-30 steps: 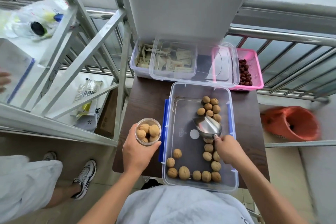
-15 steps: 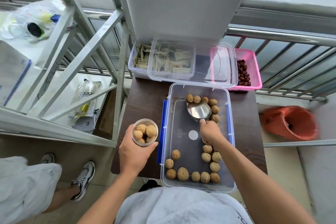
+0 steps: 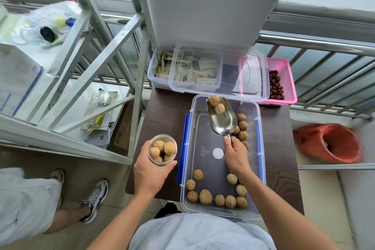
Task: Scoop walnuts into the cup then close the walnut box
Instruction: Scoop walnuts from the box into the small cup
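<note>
1. Walnuts (image 3: 217, 104): two lie in the metal scoop (image 3: 223, 123), gripped at its handle by the right hand (image 3: 236, 157) over the walnut box (image 3: 203, 138)'s far end.
2. Left hand (image 3: 151, 176) wraps the cup (image 3: 162, 150), just left of the box; nearly full, so scooping looks almost done.
3. Closing remains: the lid (image 3: 231, 81) lies beyond the scoop.
4. "ok" shows on a bag (image 3: 101, 137) left of the left hand; box-floor print is unreadable.

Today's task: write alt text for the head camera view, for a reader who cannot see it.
The right hand holds a metal scoop carrying two walnuts at the far end of an open clear box. The left hand grips a clear cup of walnuts beside the box.
</note>
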Motion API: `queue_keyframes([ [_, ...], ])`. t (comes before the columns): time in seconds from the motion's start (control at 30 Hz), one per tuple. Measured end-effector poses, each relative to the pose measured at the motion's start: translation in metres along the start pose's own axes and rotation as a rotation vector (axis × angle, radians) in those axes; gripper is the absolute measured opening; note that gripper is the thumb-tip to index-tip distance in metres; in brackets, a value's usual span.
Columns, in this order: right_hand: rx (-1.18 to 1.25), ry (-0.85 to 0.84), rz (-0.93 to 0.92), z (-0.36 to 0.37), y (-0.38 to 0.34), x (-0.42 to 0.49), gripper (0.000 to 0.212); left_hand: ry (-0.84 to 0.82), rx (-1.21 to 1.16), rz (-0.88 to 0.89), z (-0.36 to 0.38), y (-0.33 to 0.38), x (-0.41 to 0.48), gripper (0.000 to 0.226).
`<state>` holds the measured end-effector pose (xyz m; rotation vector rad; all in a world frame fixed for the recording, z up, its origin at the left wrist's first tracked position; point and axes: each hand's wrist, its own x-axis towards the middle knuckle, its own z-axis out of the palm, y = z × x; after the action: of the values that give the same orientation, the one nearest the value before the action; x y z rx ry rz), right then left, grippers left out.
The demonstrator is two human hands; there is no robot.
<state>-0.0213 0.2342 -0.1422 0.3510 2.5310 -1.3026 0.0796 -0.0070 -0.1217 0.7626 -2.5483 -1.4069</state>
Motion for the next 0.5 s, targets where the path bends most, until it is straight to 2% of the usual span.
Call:
queue_keyframes([
  [0.13, 0.039, 0.027, -0.042, -0.007, 0.002, -0.004, 0.050, 0.007, 0.001, -0.003, 0.000, -0.001, 0.000, 0.077],
  [0.33, -0.028, 0.028, -0.115, -0.031, -0.005, -0.014, 0.046, 0.012, -0.001, 0.000, -0.001, -0.002, -0.001, 0.079],
  [0.5, -0.073, -0.146, -0.134, -0.059, -0.019, -0.022, 0.038, 0.024, -0.004, 0.004, -0.006, -0.003, 0.000, 0.078],
])
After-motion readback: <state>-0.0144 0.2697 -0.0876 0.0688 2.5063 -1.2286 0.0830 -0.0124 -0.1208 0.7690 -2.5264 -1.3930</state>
